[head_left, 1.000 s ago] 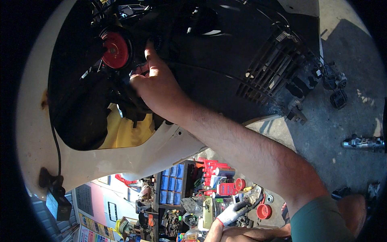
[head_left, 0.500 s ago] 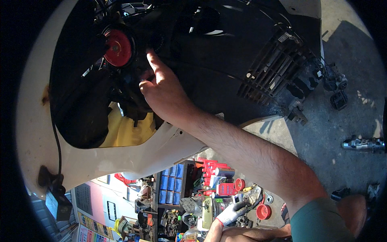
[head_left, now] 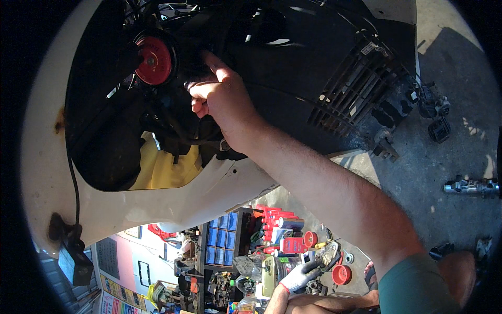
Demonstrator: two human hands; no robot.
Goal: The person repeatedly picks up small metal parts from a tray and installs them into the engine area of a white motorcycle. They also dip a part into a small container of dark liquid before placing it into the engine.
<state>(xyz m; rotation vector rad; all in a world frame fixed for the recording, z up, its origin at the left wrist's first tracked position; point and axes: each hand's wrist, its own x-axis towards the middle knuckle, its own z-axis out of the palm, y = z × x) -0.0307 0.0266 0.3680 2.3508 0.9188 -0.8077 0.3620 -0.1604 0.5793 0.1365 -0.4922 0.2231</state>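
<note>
My bare right hand (head_left: 225, 94) reaches from the lower right into the dark opening of a white body panel (head_left: 209, 178). Its index finger is stretched out, the tip against or close to dark parts in shadow. The other fingers curl back, and I see nothing held in them. A red disc (head_left: 155, 62) with a black rim, horn-like in shape, sits just left of that hand. Dark hoses (head_left: 183, 131) run below it. At the bottom, beside my bent leg, my left hand (head_left: 300, 276) wears a white and grey glove, its fingers stretched out near clutter on the ground.
A slatted dark grille (head_left: 348, 86) lies to the right. Loose metal parts (head_left: 436, 115) and a silver cylinder (head_left: 470, 187) rest on the concrete floor. Blue drawers (head_left: 221, 238), red bottles (head_left: 272, 222) and a red bowl (head_left: 342, 275) stand below the panel. Something yellow (head_left: 170, 167) shows behind the opening.
My right hand has shifted slightly up and to the right, and its index fingertip has moved the same way. More of the curled fingers now show. My left hand has hardly moved.
</note>
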